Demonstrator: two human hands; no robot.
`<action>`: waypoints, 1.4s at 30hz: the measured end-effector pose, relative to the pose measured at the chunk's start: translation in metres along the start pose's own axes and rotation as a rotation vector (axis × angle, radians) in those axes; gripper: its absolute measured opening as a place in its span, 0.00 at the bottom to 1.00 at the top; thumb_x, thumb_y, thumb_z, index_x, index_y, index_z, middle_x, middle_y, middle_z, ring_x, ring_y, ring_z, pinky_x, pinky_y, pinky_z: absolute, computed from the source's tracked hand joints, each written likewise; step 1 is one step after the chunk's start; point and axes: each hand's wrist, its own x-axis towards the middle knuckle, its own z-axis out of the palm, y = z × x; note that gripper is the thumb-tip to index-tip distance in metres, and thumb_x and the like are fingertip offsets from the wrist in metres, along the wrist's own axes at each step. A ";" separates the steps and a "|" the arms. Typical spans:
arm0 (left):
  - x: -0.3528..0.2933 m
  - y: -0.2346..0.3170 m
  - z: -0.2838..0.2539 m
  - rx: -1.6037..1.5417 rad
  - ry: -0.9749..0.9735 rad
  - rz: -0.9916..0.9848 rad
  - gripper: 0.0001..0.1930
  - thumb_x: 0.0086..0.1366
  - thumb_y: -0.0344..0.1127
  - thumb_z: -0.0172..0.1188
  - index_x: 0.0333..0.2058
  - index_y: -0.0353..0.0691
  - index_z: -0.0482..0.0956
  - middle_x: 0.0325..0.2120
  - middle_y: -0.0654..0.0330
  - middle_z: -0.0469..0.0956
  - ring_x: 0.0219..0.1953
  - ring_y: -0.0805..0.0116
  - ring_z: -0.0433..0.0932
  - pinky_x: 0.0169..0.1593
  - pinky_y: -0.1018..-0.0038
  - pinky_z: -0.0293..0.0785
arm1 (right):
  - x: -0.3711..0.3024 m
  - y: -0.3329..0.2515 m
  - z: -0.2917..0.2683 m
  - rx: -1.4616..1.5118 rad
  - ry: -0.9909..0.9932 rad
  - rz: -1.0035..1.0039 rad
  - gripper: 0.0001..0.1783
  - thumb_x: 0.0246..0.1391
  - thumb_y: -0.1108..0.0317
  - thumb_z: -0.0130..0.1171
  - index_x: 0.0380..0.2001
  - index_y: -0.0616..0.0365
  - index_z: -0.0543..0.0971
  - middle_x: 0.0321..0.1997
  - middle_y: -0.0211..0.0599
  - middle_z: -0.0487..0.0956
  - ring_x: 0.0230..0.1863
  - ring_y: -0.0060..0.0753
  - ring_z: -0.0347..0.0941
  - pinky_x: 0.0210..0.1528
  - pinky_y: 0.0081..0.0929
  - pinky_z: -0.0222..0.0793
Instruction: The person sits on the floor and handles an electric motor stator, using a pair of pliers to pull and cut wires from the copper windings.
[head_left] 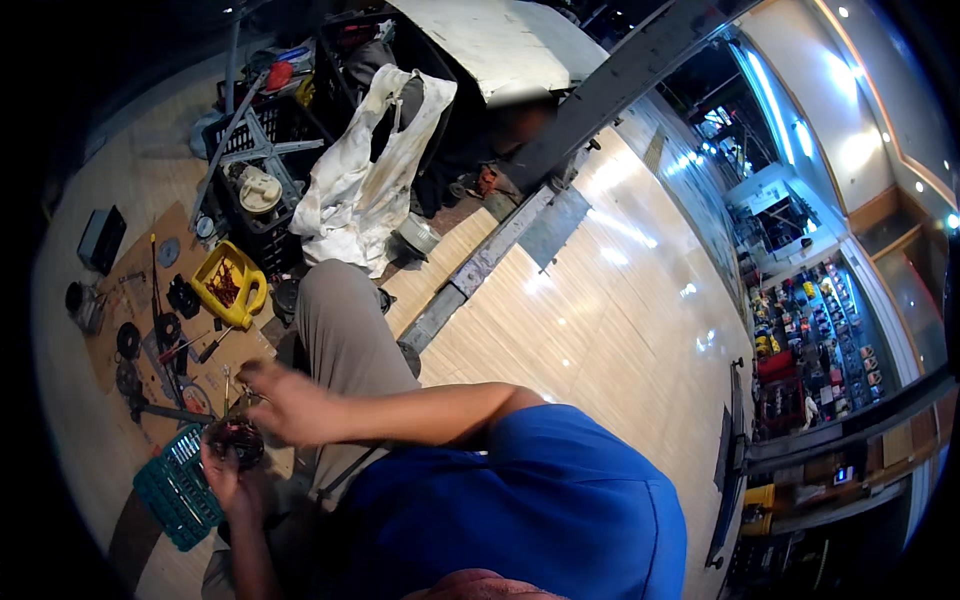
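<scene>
Dark and round, the part (240, 437) sits at the near left, gripped in the curled fingers of the left hand (224, 476), whose forearm (252, 550) slants in from the near edge. The right hand (296, 405) reaches leftward to its far side, arm outstretched; it is blurred, so I cannot tell whether its fingers hold anything. A teal case (165, 487) lies just left, a yellow jug (252, 297) farther off.

I see the round part (238, 440) at eight o'clock as near-black with reddish patches, and the tool case (165, 497) beyond it as teal green. The jug (236, 313) at nine is bright yellow; the cloth (340, 205), towards ten-thirty, smudged white. At five, I get the shirt (590, 500), solid blue.
</scene>
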 end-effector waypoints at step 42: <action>0.013 0.072 -0.095 -0.354 0.371 0.054 0.24 0.68 0.32 0.49 0.61 0.30 0.61 0.60 0.47 0.64 0.62 0.54 0.63 0.67 0.56 0.55 | -0.127 0.125 -0.162 -0.640 -0.266 0.270 0.14 0.56 0.55 0.55 0.34 0.54 0.77 0.32 0.46 0.79 0.35 0.54 0.75 0.36 0.46 0.70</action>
